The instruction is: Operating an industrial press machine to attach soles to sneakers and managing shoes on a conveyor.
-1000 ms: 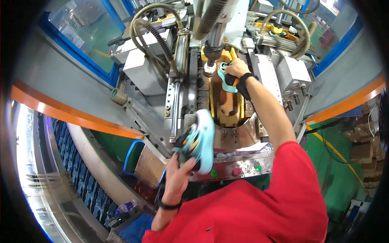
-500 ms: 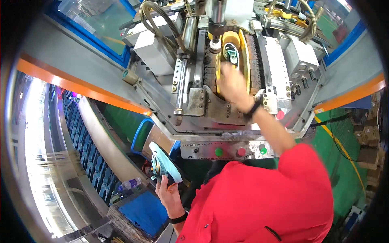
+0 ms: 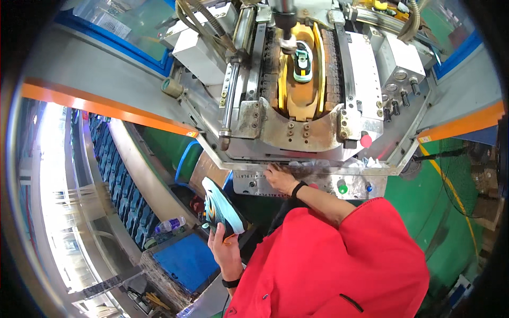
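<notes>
My left hand [image 3: 228, 253] is closed round the lower end of a sneaker [image 3: 225, 211] with a light blue sole and dark upper, held left of my body with its toe pointing up. My right hand [image 3: 281, 179] lies on the left part of the machine's control panel [image 3: 330, 185], fingers apart and holding nothing. It covers the green button there. Beyond it, a second sneaker [image 3: 303, 64], black and mint, sits in the press between upright yellow pads [image 3: 321, 69]. A metal rod with a white tip [image 3: 288, 44] stands beside its upper end.
A green button [image 3: 342, 188] and a blue one [image 3: 369, 187] show right of my hand. A red knob [image 3: 366, 141] sits above them. On my left are a curved conveyor [image 3: 123, 175], a blue-topped stand [image 3: 185, 274], a bottle [image 3: 168, 225] and a blue-framed chair [image 3: 204, 172].
My right hand has moved from the sneaker in the press back and down to the control panel. The sneaker in my left hand has hardly moved.
</notes>
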`<state>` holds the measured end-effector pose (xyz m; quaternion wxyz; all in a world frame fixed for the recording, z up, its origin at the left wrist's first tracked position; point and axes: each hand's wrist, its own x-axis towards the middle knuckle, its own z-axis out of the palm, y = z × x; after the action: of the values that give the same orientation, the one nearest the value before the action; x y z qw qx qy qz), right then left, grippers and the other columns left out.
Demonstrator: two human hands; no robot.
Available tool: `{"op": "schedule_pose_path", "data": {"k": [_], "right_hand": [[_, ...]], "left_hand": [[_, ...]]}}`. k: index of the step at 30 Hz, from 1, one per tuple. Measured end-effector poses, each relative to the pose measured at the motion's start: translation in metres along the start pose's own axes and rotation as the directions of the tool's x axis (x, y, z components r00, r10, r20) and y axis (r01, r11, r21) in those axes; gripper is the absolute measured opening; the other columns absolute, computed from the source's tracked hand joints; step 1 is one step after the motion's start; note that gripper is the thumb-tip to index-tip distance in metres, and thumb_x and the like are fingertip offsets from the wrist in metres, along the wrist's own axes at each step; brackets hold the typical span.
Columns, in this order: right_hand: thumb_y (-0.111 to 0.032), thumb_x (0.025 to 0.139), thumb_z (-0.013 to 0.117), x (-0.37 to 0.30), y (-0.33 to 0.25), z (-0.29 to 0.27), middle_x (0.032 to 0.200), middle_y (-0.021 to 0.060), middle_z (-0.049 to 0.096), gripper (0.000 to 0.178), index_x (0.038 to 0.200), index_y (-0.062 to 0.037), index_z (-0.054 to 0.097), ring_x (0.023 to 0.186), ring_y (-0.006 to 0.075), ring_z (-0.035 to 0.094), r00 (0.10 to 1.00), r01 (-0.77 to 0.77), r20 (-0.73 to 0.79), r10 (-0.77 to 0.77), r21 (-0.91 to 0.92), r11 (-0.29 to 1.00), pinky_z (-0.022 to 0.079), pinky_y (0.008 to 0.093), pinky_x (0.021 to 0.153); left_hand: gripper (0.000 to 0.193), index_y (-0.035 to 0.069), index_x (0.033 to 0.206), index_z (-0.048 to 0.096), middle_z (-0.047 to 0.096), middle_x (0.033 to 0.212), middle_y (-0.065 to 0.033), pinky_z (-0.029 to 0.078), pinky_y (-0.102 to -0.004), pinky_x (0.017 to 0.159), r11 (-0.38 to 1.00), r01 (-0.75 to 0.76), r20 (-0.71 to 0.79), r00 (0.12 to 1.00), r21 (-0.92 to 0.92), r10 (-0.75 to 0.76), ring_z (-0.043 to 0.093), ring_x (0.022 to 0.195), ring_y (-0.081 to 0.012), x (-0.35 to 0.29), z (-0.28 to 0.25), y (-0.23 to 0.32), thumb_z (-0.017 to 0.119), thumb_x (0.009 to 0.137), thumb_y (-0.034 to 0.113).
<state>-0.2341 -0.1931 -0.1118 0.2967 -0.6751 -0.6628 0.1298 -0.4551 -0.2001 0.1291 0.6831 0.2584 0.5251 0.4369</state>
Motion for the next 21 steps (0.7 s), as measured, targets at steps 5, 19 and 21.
{"op": "schedule_pose_path", "data": {"k": [5, 19, 21], "right_hand": [[-0.003, 0.077, 0.07, 0.045, -0.051, -0.149, 0.084, 0.0097, 0.062, 0.021, 0.096, -0.0049, 0.063, 0.068, 0.0245, 0.061, 0.94, 0.067, -0.329, 0.093, 0.443, 0.894, 0.051, 0.0347, 0.061], [-0.021, 0.074, 0.076, 0.286, 0.009, -0.5, 0.091, 0.0107, 0.069, 0.041, 0.107, -0.0005, 0.064, 0.083, 0.0183, 0.066, 0.588, 0.208, -0.802, 0.1, 0.27, 0.94, 0.053, 0.0348, 0.065], [-0.021, 0.075, 0.076, 0.287, 0.015, -0.5, 0.092, 0.0105, 0.069, 0.04, 0.107, -0.0009, 0.064, 0.084, 0.0178, 0.065, 0.595, 0.192, -0.797, 0.103, 0.265, 0.945, 0.053, 0.0348, 0.065]], "left_hand": [[0.031, 0.0, 0.117, 0.057, 0.064, 0.106, -0.0095, 0.051, -0.0425, 0.083, 0.995, -0.019, -0.039, 0.999, -0.1, 0.015, 0.064, 0.096, -0.0235, 0.009, -0.01, -0.011, 0.064, 0.091, 0.016], [0.032, -0.001, 0.119, 0.056, 0.064, 0.107, -0.0109, 0.052, -0.0443, 0.081, 0.987, -0.028, -0.022, 0.999, -0.158, 0.024, 0.064, 0.095, -0.0237, 0.0, -0.01, -0.035, 0.065, 0.091, 0.013], [0.032, 0.0, 0.118, 0.056, 0.064, 0.108, -0.0105, 0.052, -0.0443, 0.08, 0.987, -0.032, -0.032, 0.999, -0.16, 0.028, 0.064, 0.096, -0.0234, -0.004, -0.016, -0.037, 0.065, 0.091, 0.013]]}}
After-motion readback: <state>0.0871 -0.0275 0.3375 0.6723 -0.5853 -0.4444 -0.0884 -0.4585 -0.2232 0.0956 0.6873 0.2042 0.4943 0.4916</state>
